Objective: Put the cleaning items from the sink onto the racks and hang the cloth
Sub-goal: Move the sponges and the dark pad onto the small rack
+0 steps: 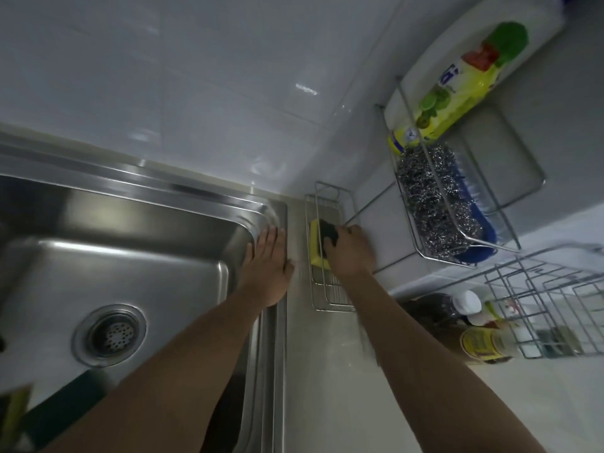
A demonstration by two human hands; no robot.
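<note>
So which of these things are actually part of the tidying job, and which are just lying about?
Part of the job:
- yellow sponge, in the right hand over the small counter rack
- wall rack with steel wool and dish soap bottle
- sink, left hand resting open on its rim

Just lying about:
- bottles on the counter
- empty wire basket

Labels on the yellow bottle (457, 89) and jar (483, 346) seem too blurred to read.
</note>
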